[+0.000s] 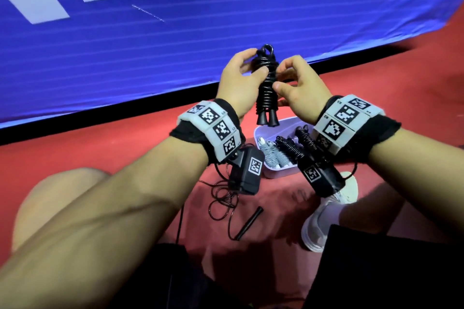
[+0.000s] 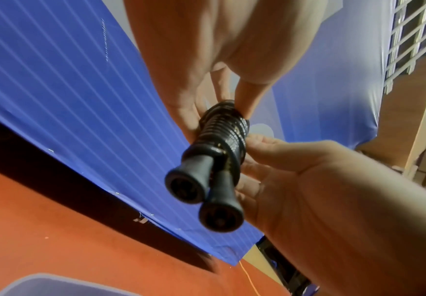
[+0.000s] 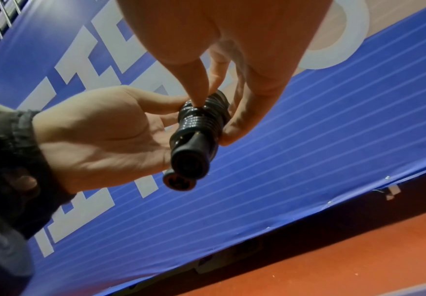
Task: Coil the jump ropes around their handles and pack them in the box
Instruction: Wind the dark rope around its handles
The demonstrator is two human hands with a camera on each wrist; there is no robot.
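While black jump rope [image 1: 266,88], coiled around its two handles, is held upright above red floor [image 1: 376,78], upper coils are gripped by left hand [image 1: 242,83] with curled fingers. Coils are pinched on other side by right hand [image 1: 300,90]. Box [image 1: 275,173] below, coiled ropes [image 1: 281,150] already inside. Loose black rope [image 1: 226,203] is seen beside box.

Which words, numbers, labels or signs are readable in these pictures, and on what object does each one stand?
No text can be quoted with certainty.
Blue banner: large white block characters, tilted and cut off; unreadable.
Left wristband and right wristband: square black-and-white code markers; the tiny print beside them is too small to read.
Black jump rope, held by the left hand and the right hand: no label visible.
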